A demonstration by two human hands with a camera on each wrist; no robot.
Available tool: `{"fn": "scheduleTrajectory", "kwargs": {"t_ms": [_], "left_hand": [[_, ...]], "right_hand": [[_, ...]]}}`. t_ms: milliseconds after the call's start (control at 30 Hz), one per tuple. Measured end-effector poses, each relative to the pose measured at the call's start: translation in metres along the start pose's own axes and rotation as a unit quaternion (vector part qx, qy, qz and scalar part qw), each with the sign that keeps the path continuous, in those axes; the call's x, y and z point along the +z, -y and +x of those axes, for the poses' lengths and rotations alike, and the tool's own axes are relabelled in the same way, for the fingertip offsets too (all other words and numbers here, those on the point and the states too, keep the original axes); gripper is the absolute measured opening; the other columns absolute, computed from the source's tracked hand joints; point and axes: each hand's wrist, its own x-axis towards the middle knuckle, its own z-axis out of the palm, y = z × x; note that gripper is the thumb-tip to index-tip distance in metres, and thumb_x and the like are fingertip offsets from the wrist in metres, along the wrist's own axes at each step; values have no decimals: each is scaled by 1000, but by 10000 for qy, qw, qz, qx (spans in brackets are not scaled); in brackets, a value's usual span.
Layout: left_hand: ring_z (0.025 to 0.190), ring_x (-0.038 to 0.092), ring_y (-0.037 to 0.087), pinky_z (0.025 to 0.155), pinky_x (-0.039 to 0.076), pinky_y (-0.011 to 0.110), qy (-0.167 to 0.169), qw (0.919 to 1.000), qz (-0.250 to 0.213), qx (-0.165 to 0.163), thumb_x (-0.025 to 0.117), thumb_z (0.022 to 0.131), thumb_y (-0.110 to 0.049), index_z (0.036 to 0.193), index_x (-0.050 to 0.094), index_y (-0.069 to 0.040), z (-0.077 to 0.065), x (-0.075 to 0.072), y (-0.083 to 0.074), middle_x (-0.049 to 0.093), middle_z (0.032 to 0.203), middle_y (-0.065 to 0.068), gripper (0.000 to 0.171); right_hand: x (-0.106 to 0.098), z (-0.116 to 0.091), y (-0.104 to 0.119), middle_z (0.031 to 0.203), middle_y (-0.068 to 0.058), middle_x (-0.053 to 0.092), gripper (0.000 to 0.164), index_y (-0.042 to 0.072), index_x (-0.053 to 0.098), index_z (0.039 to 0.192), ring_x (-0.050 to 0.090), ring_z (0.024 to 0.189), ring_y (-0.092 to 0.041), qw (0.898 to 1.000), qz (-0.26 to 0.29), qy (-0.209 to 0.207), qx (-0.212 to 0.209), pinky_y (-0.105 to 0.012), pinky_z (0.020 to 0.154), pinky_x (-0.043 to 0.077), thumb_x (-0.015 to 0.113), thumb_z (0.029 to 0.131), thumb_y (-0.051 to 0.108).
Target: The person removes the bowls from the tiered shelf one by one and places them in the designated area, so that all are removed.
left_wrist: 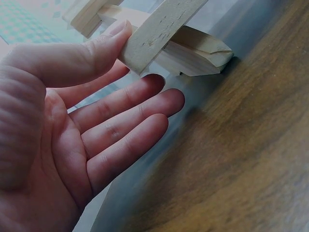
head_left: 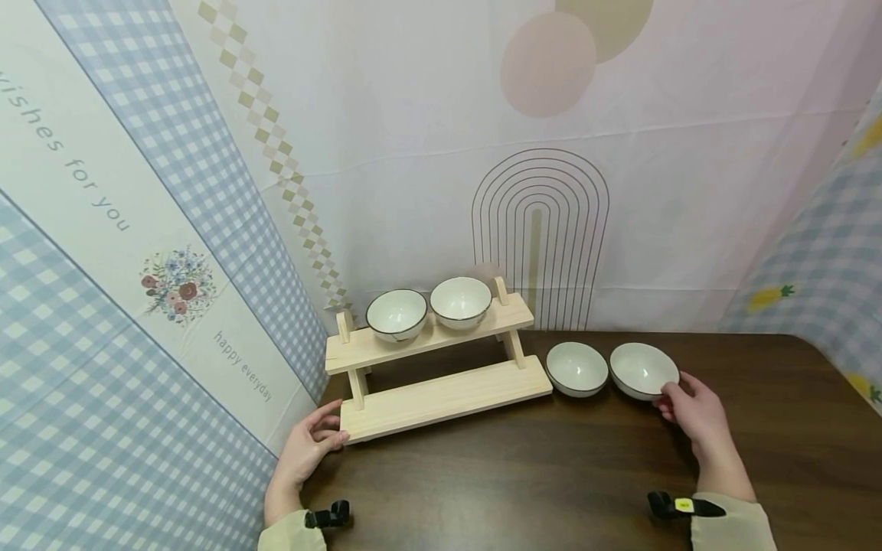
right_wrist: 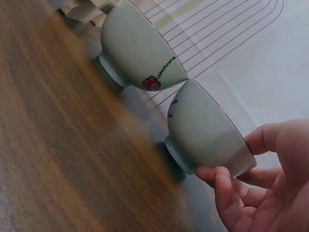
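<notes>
My right hand (head_left: 696, 409) grips the right-hand white bowl (head_left: 644, 370), thumb at its dark rim and fingertips against its underside near the foot. Beside it, almost touching rim to rim, stands a second bowl (head_left: 577, 369); the right wrist view shows a red flower painted on its outside. At the left, my left hand (head_left: 306, 448) pinches the end of the lower board of a two-tier wooden shelf (head_left: 448, 394) between thumb and index finger. Its other fingers (left_wrist: 128, 130) stretch out loosely below the board. Two more bowls, left (head_left: 396, 315) and right (head_left: 461, 303), sit upright on the upper board.
The dark wooden table (head_left: 496, 482) carries the shelf and the two lower bowls. A patterned cloth backdrop (head_left: 400, 191) hangs behind it. Blue checked cloth (head_left: 69, 428) closes off the left side, and another checked cloth (head_left: 813, 260) hangs at the right.
</notes>
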Motion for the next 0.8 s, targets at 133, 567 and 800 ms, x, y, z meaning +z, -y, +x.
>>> {"fn": "scheduleTrajectory", "kwargs": {"t_ms": [133,567,800], "left_hand": [[85,75,15,74,65,33,6,10000,7,28,79,89,12,151,53,8,0,0,1,69,113,22,68],[85,75,15,74,65,32,14,10000,12,42,79,89,11,151,53,8,1,0,1,69,113,22,68],[83,75,14,71,64,31,-74,9999,104,116,79,88,12,149,54,10,0,2,2,71,109,19,66]], "right_hand": [[0,0,0,93,2,71,76,-6,10,168,68,78,-7,10000,13,28,43,-23,68,61,44,110,28],[1,3,0,91,4,71,77,-5,8,169,67,78,-4,9999,99,41,86,-22,68,60,45,111,29],[0,3,-1,92,6,72,78,-3,4,169,68,79,-5,9996,151,177,156,-22,69,61,44,112,31]]}}
